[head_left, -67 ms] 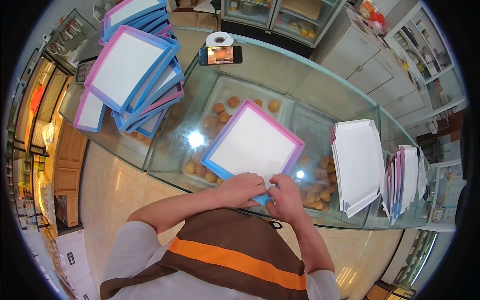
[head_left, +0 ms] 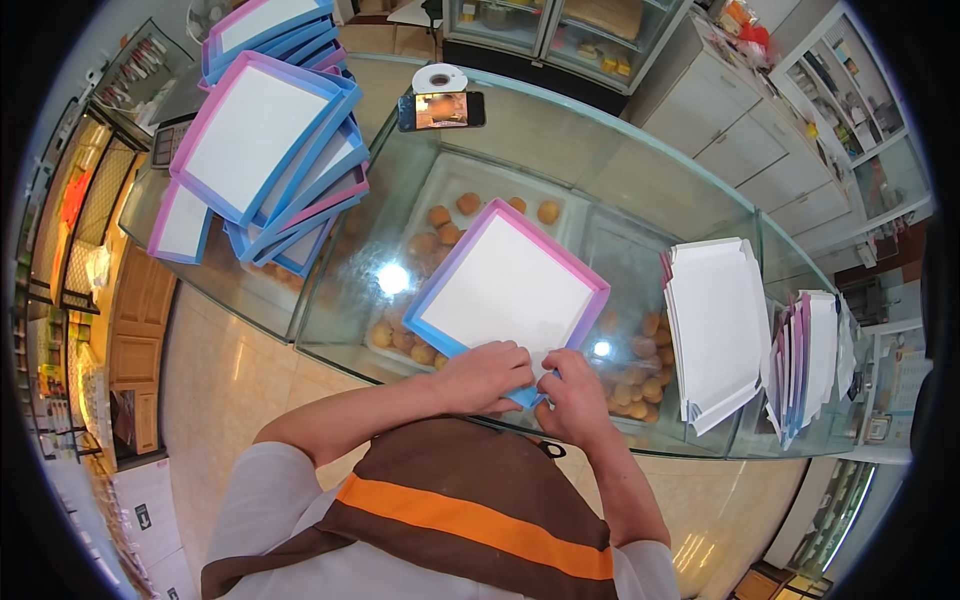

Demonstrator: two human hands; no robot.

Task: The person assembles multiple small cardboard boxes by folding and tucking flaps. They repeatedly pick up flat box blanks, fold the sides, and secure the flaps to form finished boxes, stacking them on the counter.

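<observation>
A shallow square cardboard box tray (head_left: 512,275), white inside with pink and blue sides, lies on the glass counter in front of me. Its far sides stand upright. At the near corner, my left hand (head_left: 485,378) has its fingers curled over the blue edge. Close beside it, my right hand (head_left: 572,398) pinches the same corner, where a blue flap (head_left: 524,397) shows between the two hands. My fingers partly hide how that corner is folded.
Folded pink and blue trays (head_left: 255,140) are stacked at the left. Flat white cardboard blanks (head_left: 712,325) lie at the right, with more pink-edged blanks (head_left: 803,355) beyond. A phone (head_left: 441,111) leans at the back. Round baked goods (head_left: 635,385) sit under the glass counter (head_left: 660,215).
Almost nothing differs. My hands stay at the tray's near corner, with only a slight shift of the fingers.
</observation>
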